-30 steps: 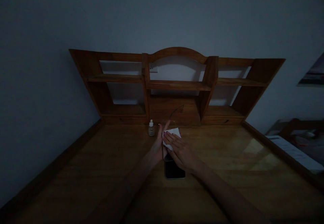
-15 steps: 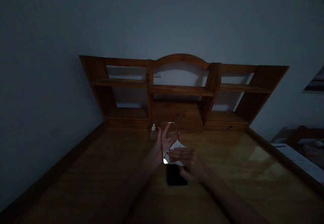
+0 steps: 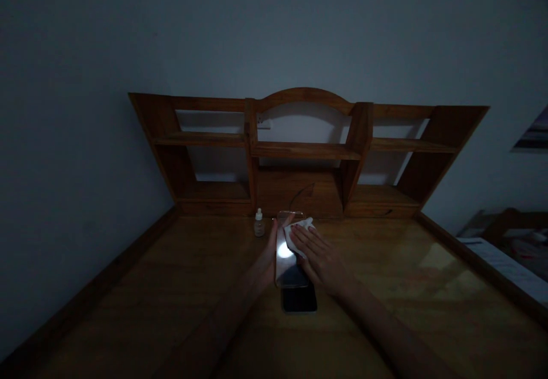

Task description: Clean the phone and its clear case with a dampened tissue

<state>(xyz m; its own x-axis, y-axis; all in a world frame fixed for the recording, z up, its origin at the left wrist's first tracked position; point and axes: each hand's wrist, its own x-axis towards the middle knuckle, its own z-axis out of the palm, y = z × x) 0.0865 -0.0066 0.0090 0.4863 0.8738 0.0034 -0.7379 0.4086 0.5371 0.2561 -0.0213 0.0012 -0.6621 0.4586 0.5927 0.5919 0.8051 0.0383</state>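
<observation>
My left hand (image 3: pixel 269 252) grips the edge of a phone-sized clear glass sheet (image 3: pixel 286 262), perhaps a screen protector, and holds it tilted above the desk. A bright glare lies on its surface. My right hand (image 3: pixel 321 262) presses a white tissue (image 3: pixel 298 236) against the upper right of the sheet. A black smartphone (image 3: pixel 299 300) lies flat on the wooden desk (image 3: pixel 377 316), just below the sheet and partly hidden by it. A small white-capped dropper bottle (image 3: pixel 259 224) stands to the left of my left hand.
A wooden desk hutch (image 3: pixel 303 150) with shelves rises along the back of the desk, and raised wooden rims (image 3: pixel 120 270) border the desk's sides. A bed (image 3: pixel 509 248) is partly visible beyond the right edge, with a picture (image 3: pixel 533 138) on the wall.
The tissue has moved up the glass sheet under my right hand. The sheet now shows a bright glare, and my right hand has come down onto it.
</observation>
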